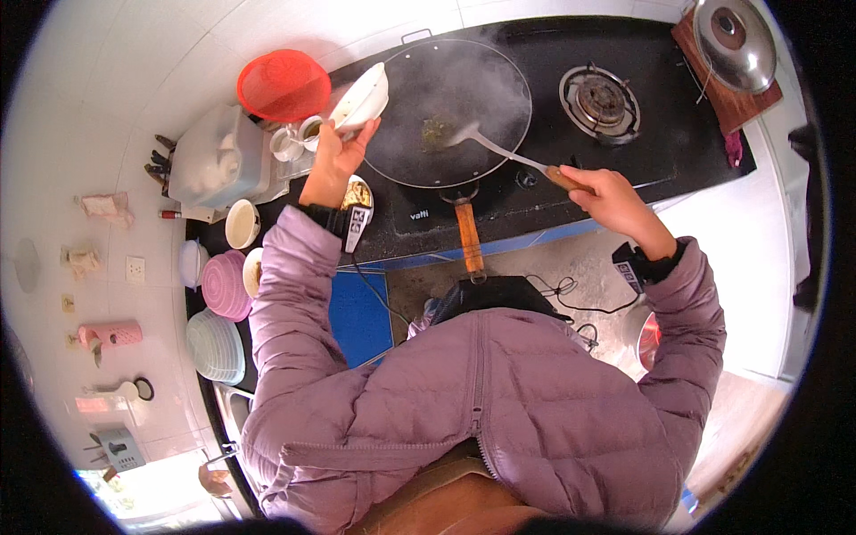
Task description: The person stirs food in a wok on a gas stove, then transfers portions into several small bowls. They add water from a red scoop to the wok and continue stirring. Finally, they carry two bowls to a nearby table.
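My left hand [342,150] holds a white bowl [362,99], tilted on its side at the left rim of a large dark wok [408,147]. A small greenish clump of food [438,132] lies in the wok, and steam rises over it. My right hand [612,195] grips the wooden handle of a metal wok spatula [511,155]. The spatula's blade rests inside the wok, just right of the food. Toward me points the wok's wooden handle [469,234]. Below my left wrist, a bowl of yellowish food [359,194] is partly hidden.
Right of the wok is a bare gas burner [600,101]. A metal lid [734,47] leans on a wooden board [749,107] at the far right. At left stand a red basket [284,85], small white cups [286,145], a plastic box [217,160], a cream bowl [242,224] and a pink basket [226,284].
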`<state>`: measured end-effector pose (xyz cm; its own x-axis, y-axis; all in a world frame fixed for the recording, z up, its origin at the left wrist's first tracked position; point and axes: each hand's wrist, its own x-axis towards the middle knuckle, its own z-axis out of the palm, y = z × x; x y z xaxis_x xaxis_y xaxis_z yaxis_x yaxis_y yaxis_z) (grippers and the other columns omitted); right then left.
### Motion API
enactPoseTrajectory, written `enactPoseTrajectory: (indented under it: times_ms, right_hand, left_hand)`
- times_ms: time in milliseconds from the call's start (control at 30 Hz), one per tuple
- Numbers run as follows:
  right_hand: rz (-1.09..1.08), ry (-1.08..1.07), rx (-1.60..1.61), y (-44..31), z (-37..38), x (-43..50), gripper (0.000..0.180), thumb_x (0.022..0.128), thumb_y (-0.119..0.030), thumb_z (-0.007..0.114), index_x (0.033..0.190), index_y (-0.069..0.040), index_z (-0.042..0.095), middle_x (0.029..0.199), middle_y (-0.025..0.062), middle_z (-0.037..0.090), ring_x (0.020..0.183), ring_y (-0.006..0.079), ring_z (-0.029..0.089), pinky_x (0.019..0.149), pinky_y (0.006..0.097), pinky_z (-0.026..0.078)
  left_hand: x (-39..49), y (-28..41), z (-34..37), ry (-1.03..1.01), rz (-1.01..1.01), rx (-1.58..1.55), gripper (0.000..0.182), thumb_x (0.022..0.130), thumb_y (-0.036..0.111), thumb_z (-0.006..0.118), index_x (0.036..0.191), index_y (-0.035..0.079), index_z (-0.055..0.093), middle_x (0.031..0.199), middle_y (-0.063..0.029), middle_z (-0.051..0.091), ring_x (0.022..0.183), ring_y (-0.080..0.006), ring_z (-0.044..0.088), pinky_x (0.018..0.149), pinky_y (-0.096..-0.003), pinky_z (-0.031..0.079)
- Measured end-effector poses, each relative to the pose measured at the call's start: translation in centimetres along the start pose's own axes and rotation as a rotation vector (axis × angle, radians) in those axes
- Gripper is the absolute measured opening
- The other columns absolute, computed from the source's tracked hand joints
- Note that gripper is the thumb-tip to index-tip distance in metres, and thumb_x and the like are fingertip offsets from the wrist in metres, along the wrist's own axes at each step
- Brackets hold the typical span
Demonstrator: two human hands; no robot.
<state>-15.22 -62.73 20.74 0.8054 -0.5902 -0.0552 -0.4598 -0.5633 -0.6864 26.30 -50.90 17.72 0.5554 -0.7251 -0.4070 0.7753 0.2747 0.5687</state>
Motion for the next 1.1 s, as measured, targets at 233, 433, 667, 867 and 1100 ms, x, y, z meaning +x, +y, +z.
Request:
enactPoseTrajectory:
  times_ms: [233,433,667,867,1100]
  right_hand:
    - [0.038,-0.164,-0.031,-2.1,-1.5,0.3,0.038,0.083,-0.006,0.056,0.121,-0.003,0.051,0.075,0.0126,0.058,0.064,0.0171,0.055,0.059,0.0285,0.043]
    - [0.478,-0.106,0.307,-4.1,3.6,4.5,0.037,0.086,-0.013,0.054,0.122,-0.007,0.051,0.076,0.0082,0.060,0.055,0.0145,0.052,0.054,0.0287,0.044]
    - [0.107,0.084,0.040,-4.7,7.1,8.5,0.039,0.086,-0.018,0.054,0.123,-0.006,0.050,0.090,0.0154,0.061,0.079,0.0251,0.059,0.070,0.0328,0.046]
    - [0.078,0.255,-0.238,-3.4,9.8,11.3,0.039,0.084,-0.020,0.054,0.120,-0.006,0.052,0.104,0.0221,0.058,0.099,0.0366,0.055,0.083,0.0382,0.043]
    - [0.284,-0.014,0.034,-5.6,5.7,5.1,0.039,0.084,-0.015,0.055,0.122,-0.005,0.050,0.098,0.0221,0.060,0.089,0.0337,0.060,0.075,0.0325,0.045]
  left_hand:
    - [-5.2,1.5,-2.3,-0.186,-0.052,-0.019,0.047,0.093,0.030,0.029,0.129,-0.001,0.036,0.127,-0.0257,0.040,0.112,-0.0466,0.042,0.084,-0.0414,0.052]
    - [-9.0,3.2,-3.9,-0.191,0.079,0.136,0.045,0.094,0.033,0.030,0.130,0.006,0.038,0.128,-0.0141,0.046,0.116,-0.0326,0.046,0.094,-0.0416,0.045]
    - [-13.5,6.2,-9.0,-0.196,0.109,0.069,0.047,0.094,0.036,0.029,0.130,0.007,0.036,0.128,-0.0123,0.046,0.115,-0.0306,0.048,0.091,-0.0415,0.047]
    - [-16.2,7.0,-11.8,-0.113,0.152,0.092,0.048,0.093,0.037,0.032,0.130,0.008,0.036,0.128,-0.0113,0.047,0.116,-0.0276,0.048,0.089,-0.0411,0.047]
    - [-17.5,6.2,-15.3,-0.031,0.144,0.051,0.046,0.093,0.036,0.036,0.130,0.009,0.038,0.125,-0.0085,0.050,0.111,-0.0240,0.052,0.086,-0.0375,0.049]
